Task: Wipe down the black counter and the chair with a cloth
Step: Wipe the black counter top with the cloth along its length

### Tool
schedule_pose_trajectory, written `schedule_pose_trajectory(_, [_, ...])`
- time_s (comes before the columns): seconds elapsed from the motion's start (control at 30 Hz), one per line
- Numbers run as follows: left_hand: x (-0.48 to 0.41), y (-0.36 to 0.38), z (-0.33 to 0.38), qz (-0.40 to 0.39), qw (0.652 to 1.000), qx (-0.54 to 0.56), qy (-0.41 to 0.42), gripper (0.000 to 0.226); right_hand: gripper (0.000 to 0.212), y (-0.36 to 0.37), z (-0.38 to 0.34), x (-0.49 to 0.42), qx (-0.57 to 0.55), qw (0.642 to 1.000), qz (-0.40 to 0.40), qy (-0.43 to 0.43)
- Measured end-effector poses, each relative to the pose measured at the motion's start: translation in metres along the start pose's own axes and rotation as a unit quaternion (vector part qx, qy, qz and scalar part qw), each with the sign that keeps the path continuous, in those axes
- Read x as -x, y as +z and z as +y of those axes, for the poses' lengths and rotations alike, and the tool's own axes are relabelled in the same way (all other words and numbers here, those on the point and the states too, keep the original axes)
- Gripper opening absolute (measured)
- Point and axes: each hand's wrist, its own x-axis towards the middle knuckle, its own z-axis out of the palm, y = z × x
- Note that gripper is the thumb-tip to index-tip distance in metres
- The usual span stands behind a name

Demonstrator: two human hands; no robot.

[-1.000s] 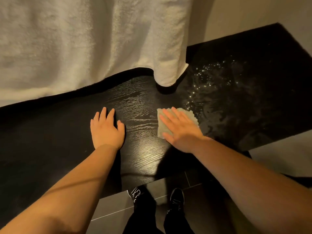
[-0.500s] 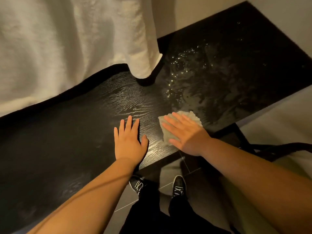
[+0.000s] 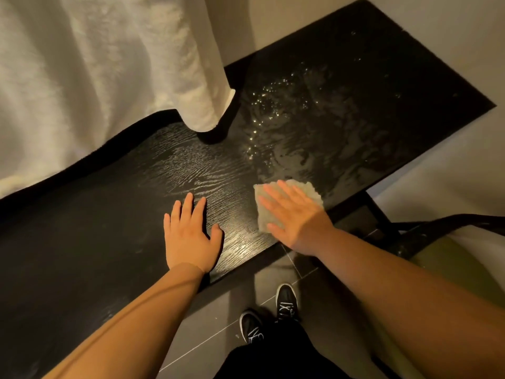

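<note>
The black wood-grain counter runs from lower left to upper right. A pale folded cloth lies on it near the front edge. My right hand presses flat on the cloth with straight fingers. My left hand rests flat on the bare counter, a hand's width left of the cloth. Wet streaks and shining droplets cover the counter's right half. The dark frame of the chair shows at the right, below the counter's edge.
A white towel hangs over the counter's back, one corner touching the top near the middle. Pale walls bound the counter's far right end. Grey floor tiles and my black shoes lie below.
My right hand and the cloth have slid toward the counter's front edge. My left hand has shifted right along the counter. The view has swung right, bringing the chair in.
</note>
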Motion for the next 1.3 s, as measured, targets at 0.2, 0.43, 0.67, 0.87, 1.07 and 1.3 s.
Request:
schedule_pose_trajectory(0.2, [-0.002, 0.008, -0.003, 0.014, 1.0, -0.008, 0.005, 0.068, 0.07, -0.011, 0.013, 0.001, 0.024, 0.983, 0.009, 0.181])
schedule_pose_trajectory(0.43, [0.0, 0.003, 0.0, -0.01, 1.0, -0.012, 0.004, 0.069, 0.069, 0.001, -0.05, 0.011, 0.008, 0.998, -0.057, 0.002])
schedule_pose_trajectory(0.67, [-0.011, -0.005, 0.039, -0.07, 0.996, 0.051, 0.032, 0.063, 0.08, -0.033, 0.04, 0.005, 0.058, 0.979, -0.085, 0.179])
schedule_pose_trajectory(0.87, [-0.026, 0.012, 0.059, -0.026, 0.998, 0.028, -0.058, 0.069, 0.076, -0.009, -0.02, -0.006, 0.043, 0.995, -0.084, 0.032])
schedule_pose_trajectory(1.07, [-0.027, 0.017, 0.062, -0.016, 0.997, 0.006, -0.071, 0.072, 0.076, -0.025, 0.054, -0.031, 0.033, 0.993, -0.103, -0.046])
schedule_pose_trajectory(1.3, [-0.028, 0.016, 0.065, -0.003, 0.997, 0.003, -0.078, 0.072, 0.077, -0.031, 0.044, -0.035, 0.029, 0.997, -0.076, -0.011])
